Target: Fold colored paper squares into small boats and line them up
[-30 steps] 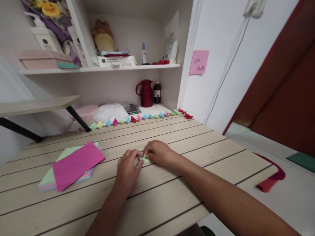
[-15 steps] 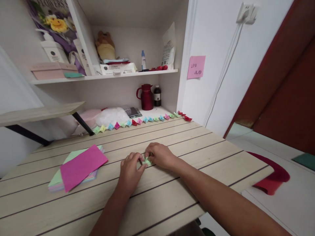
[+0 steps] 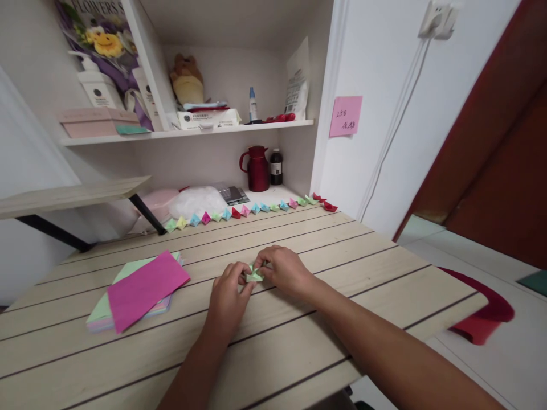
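A small light-green folded paper boat (image 3: pixel 254 276) is between my hands near the middle of the table. My left hand (image 3: pixel 229 285) pinches its left side with thumb and fingers. From the right, my right hand (image 3: pixel 282 267) grips the other side, its fingertips bent down onto the paper. Fingers cover part of the folds. To the left lies a stack of pastel paper sheets (image 3: pixel 99 313), topped by a magenta sheet (image 3: pixel 147 290) set askew.
Along the table's back edge runs a row of small coloured paper boats (image 3: pixel 235 213). Behind it stand a red jug (image 3: pixel 258 171) and a dark bottle (image 3: pixel 276 168). A small raised wooden shelf (image 3: pixel 77 193) is at left. A red stool (image 3: pixel 482 319) sits beyond the right edge.
The view has shifted slightly, so the surroundings sit a little further right. Both hands keep hold of the green paper, whose raised folds now show a bit more clearly.
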Motion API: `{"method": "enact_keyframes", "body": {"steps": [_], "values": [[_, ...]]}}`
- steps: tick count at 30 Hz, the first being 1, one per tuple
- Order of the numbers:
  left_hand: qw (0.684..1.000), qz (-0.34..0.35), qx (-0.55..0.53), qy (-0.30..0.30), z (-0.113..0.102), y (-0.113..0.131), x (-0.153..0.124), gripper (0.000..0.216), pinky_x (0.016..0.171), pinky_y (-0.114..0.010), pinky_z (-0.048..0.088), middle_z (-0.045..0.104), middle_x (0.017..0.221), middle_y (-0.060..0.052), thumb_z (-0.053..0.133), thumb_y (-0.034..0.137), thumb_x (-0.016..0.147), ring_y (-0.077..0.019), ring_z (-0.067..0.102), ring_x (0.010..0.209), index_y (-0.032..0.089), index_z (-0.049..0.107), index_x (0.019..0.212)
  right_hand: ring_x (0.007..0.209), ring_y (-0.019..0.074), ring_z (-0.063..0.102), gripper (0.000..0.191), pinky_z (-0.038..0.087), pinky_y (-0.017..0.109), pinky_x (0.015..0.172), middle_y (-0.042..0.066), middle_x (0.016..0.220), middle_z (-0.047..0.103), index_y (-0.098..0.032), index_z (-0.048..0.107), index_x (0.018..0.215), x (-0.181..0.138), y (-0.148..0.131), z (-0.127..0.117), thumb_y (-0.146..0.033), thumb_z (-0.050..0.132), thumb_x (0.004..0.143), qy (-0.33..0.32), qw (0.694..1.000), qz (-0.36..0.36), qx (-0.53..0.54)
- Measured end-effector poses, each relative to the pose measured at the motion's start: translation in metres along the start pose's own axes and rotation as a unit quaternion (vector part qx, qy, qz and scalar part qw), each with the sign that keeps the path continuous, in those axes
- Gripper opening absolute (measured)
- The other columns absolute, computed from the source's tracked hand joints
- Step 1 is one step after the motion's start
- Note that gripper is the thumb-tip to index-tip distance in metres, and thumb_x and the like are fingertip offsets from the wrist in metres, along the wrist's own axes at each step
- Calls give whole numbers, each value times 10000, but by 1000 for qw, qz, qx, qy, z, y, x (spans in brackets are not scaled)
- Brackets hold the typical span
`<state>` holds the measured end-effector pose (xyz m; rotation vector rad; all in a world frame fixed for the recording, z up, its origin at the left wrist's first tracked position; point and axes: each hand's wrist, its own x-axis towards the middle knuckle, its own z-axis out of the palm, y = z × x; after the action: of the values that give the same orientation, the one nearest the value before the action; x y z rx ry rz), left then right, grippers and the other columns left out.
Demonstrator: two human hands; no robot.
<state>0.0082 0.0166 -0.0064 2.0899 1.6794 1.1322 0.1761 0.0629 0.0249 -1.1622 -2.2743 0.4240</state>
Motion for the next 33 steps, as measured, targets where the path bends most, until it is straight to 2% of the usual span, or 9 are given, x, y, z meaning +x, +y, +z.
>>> {"method": "enact_keyframes", "body": {"steps": [7, 13, 19, 23, 27, 33], "values": [[999, 14, -31, -9, 0, -3, 1, 112, 713, -306, 480, 616, 912, 2, 588, 175, 762, -141, 635, 699, 231, 583, 859, 817, 150, 606, 75, 371, 238, 695, -12, 842, 704, -235, 699, 849, -3, -3, -8, -215, 675, 781, 8, 1000, -13, 23], [1000, 23, -2, -12, -1, -1, 1, 95, 727, -304, 465, 601, 864, 5, 558, 138, 770, -145, 616, 718, 225, 581, 800, 859, 155, 599, 93, 361, 244, 697, 3, 936, 674, -236, 715, 837, -4, -1, -5, -189, 682, 763, -24, 999, -25, -23], [998, -4, 50, -45, 2, 0, 3, 113, 744, -301, 440, 616, 857, 0, 594, 115, 735, -173, 607, 799, 226, 573, 745, 846, 157, 590, 81, 345, 244, 651, 20, 973, 635, -219, 707, 844, -2, 3, 4, -208, 668, 774, -69, 996, 4, -52], [996, -9, 66, -52, 3, 1, 3, 98, 747, -306, 425, 635, 854, 4, 607, 138, 745, -177, 605, 804, 231, 577, 747, 905, 167, 590, 96, 364, 248, 707, 22, 980, 647, -217, 705, 844, 0, 8, 9, -177, 674, 763, -60, 998, 17, -23], [998, -2, 43, -45, 0, 3, 2, 84, 743, -305, 424, 652, 789, 13, 598, 169, 765, -180, 609, 786, 234, 560, 729, 970, 176, 591, 106, 378, 251, 760, 27, 1037, 665, -210, 703, 811, 1, 10, 10, -129, 669, 750, -30, 999, -3, 29], [1000, -8, -17, 18, -2, 4, 0, 73, 828, -344, 432, 681, 848, 1, 588, 186, 768, -204, 618, 875, 240, 542, 751, 686, 135, 572, 95, 351, 221, 626, -13, 737, 680, -210, 692, 829, 0, 5, 8, -159, 634, 773, -24, 997, 41, 67]]}}
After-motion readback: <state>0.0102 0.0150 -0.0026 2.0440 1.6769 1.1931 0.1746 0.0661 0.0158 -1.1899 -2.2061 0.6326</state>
